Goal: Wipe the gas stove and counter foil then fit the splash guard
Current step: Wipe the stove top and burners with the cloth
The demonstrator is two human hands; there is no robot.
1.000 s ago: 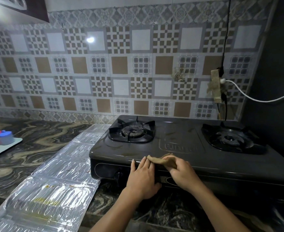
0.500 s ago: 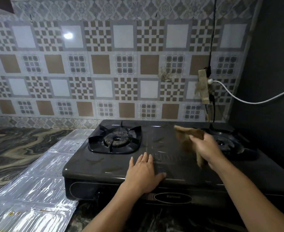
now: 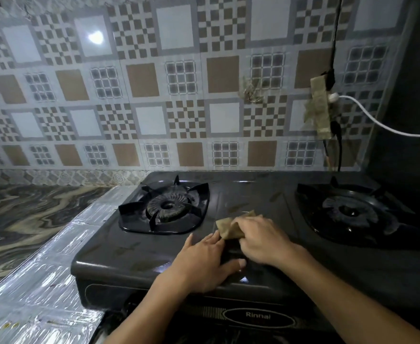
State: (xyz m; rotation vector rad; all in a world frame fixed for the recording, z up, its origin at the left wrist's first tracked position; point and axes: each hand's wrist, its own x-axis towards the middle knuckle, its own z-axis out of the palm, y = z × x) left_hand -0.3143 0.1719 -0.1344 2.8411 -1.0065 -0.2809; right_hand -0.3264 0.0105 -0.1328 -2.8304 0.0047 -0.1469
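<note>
You had your right hand [image 3: 258,240] curled over the brown cloth [image 3: 230,227], fingers folded down on it so that only a corner showed past your knuckles, and it lay pressed on the gas stove [image 3: 266,202] in the flat strip between the two burners. Your left hand [image 3: 201,263] lay flat and spread just beside it, holding nothing, fingertips touching the near edge of the cloth and thumb stretched toward the front lip, which looked like bracing so the stove did not slide on the counter. To do this pass well, you wanted the cloth kept flat under your fingers instead of bunched, since a bunched cloth only drags grease about. The smears beyond your right fingertips, toward the wall, and those to the outside of your left hand near the left burner [image 3: 165,207] seemed to need firm, overlapping strokes. The right burner [image 3: 352,212], off past your right wrist, sat in poor light, so I could not tell how dirty it was. You would have done well to work around the pan supports, not over them, as the cloth could snag. The counter foil [image 3: 43,276], well out beyond your left hand, carried specks and appeared not yet wiped. No splash guard could be made out anywhere.
</note>
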